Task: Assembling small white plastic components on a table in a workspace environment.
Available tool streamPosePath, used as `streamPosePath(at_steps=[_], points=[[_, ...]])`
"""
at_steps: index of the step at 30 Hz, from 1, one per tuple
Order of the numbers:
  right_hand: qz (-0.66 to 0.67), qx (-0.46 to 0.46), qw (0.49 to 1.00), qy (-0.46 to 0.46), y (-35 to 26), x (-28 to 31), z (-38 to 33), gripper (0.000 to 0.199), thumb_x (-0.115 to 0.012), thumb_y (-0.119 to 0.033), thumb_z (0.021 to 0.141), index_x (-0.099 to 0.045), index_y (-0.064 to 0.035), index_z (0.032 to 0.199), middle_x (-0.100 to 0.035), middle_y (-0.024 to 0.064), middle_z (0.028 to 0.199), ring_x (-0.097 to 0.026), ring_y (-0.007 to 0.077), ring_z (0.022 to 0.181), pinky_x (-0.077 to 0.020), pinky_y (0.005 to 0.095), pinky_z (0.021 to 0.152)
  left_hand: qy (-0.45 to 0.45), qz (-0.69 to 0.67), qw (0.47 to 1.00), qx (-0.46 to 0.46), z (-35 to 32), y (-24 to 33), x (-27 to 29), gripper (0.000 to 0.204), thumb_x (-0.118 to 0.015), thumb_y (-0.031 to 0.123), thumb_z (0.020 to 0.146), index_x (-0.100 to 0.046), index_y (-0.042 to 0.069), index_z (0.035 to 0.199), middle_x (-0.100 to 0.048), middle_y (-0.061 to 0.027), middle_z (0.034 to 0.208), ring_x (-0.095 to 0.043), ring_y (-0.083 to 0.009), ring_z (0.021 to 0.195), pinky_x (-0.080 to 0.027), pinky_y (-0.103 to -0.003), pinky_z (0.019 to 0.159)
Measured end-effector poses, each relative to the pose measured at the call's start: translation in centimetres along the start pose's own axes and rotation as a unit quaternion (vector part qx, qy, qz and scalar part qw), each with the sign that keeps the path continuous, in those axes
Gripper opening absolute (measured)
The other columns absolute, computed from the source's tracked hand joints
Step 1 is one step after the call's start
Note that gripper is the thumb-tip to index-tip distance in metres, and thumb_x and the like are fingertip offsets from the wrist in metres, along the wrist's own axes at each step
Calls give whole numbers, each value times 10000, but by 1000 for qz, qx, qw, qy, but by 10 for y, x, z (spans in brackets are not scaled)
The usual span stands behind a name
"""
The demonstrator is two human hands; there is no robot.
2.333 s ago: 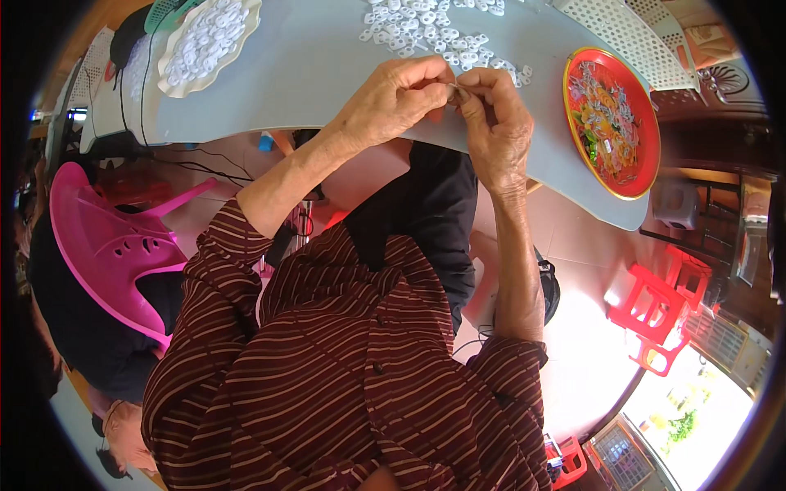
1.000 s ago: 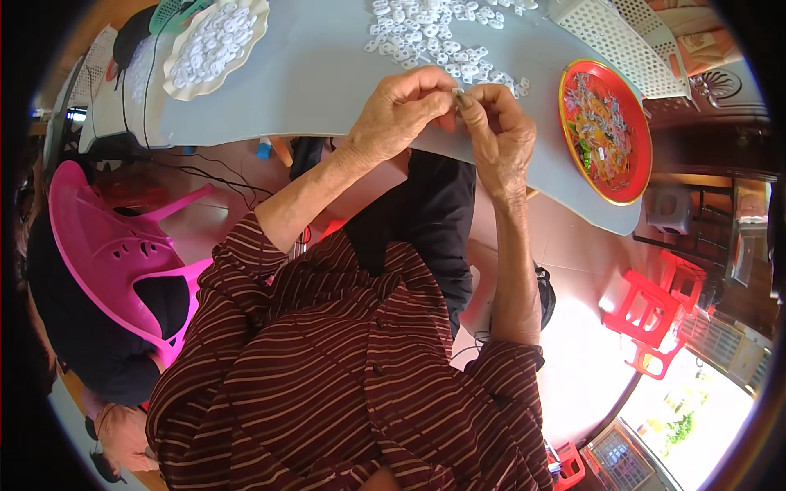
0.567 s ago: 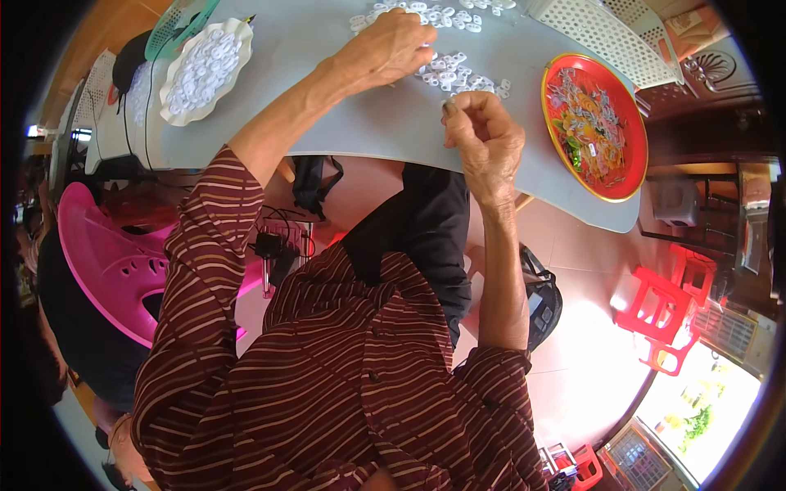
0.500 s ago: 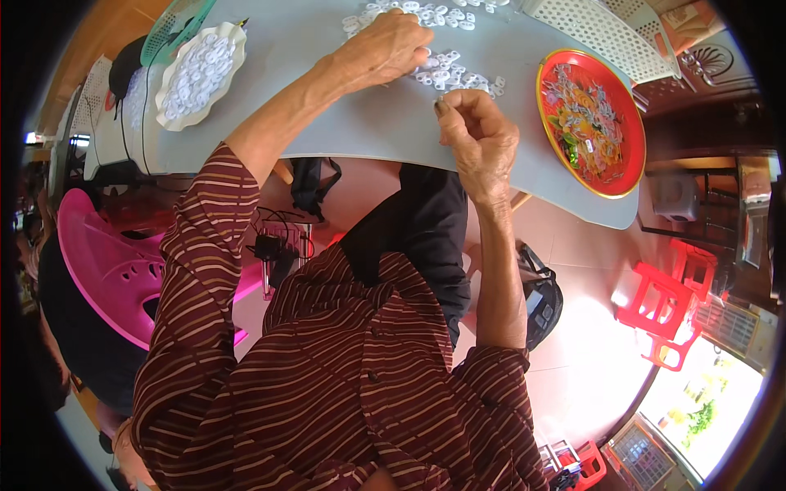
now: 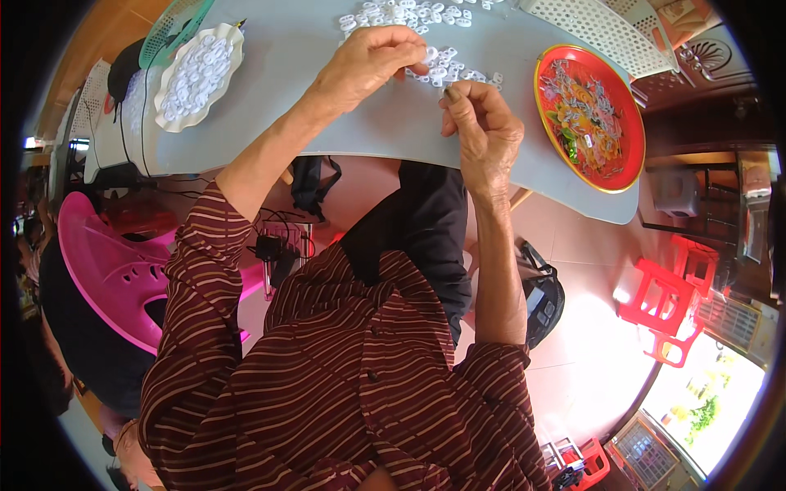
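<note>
My left hand (image 5: 372,61) reaches out over the grey table (image 5: 327,123), its fingertips closed on a small white plastic piece at the edge of a loose pile of white pieces (image 5: 417,16). My right hand (image 5: 483,131) hovers at the table's near edge with thumb and fingers pinched together; what it pinches is too small to make out. A white scalloped plate (image 5: 196,74) filled with more white pieces stands at the far left of the table.
A round red tray (image 5: 553,106) holding mixed small coloured parts sits at the table's right end. A white perforated basket (image 5: 606,29) lies behind it. A pink plastic chair (image 5: 115,270) stands on my left, red stools (image 5: 671,295) on my right.
My two hands were together in front of me working one small piece. The left hand has since stretched forward to the white pile, while the right stayed near the table's edge.
</note>
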State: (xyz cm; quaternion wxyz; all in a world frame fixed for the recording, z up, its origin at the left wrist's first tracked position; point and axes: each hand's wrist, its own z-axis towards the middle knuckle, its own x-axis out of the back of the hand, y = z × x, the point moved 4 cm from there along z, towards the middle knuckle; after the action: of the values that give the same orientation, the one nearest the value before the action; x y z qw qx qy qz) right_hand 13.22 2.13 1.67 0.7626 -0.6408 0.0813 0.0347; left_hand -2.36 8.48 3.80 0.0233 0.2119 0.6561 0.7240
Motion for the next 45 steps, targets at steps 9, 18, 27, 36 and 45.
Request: streamPosePath(at_steps=[9,18,27,36,45], points=[[6,-6,1000,2,-1,0,2,111,-623,-91,877,-625,21,880,-606,27,718,-558,78,626,-469,218,583,-76,-170,981,52,-13,6,-12,296,-579,194,893,-580,-50,1060,-581,-52,880,-553,-130,830,-425,-270,748],[18,10,1000,-3,4,4,2,111,-612,-88,883,-613,22,898,-615,38,761,-575,92,657,-487,230,604,-53,-28,998,-11,-11,8,-11,234,-565,201,888,-621,-11,968,-583,-19,773,-552,-103,723,-435,-254,664],[125,6,992,-13,2,5,3,151,-600,-163,903,-598,-21,955,-633,71,877,-609,138,780,-503,272,693,-33,-56,998,-9,-20,2,-24,186,-537,185,886,-632,32,938,-554,11,665,-498,-68,648,-412,-241,593],[172,1,985,4,8,7,2,146,-615,-113,889,-588,26,926,-627,69,783,-586,119,673,-497,252,650,-4,-60,996,-70,-22,11,-24,201,-540,216,911,-586,29,969,-566,3,754,-504,-69,669,-444,-245,667],[36,39,999,-8,3,1,2,78,-611,-17,860,-597,3,935,-621,22,803,-562,71,683,-479,213,619,38,-14,991,-126,-16,9,-17,188,-532,218,927,-594,43,955,-584,8,786,-544,-79,702,-457,-245,657]])
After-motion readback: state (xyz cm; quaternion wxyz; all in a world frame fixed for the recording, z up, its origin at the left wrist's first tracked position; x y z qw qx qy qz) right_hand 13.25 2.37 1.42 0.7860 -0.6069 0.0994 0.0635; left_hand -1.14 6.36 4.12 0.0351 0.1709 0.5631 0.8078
